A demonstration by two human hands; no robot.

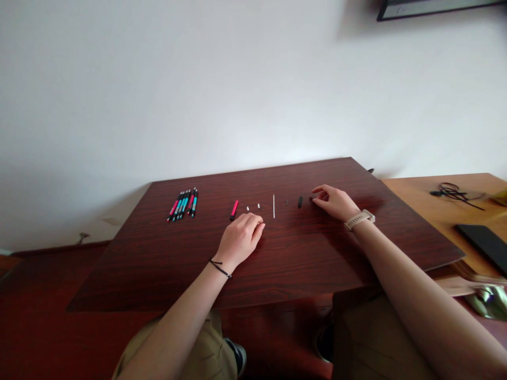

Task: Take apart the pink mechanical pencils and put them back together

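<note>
Dark reddish wood is making up the table [158, 264], and small pen parts are lying across it in a loose row. From left to right they are showing as a pink barrel piece [234, 209], two tiny white bits [253, 207], a thin white refill [273, 206] lying straight toward the wall, a very small dark speck [287, 201] and a short black cap [300, 201]. That is making six loose pieces, each lying apart from its neighbours.

Off to the left, a bundle of assembled pens [183, 204] is lying side by side; about six or seven are showing, in pink and teal with black ends, too small to count surely.

Just below the white bits, the left hand [240, 238] is resting on the table with fingers curled loosely under; whether it is holding anything is not showing. Beside the black cap, the right hand [335, 202] is lying with its fingertips pinched together at the wood over something dark, too small to make out. On its wrist a pale watch [359, 218] is sitting.
</note>
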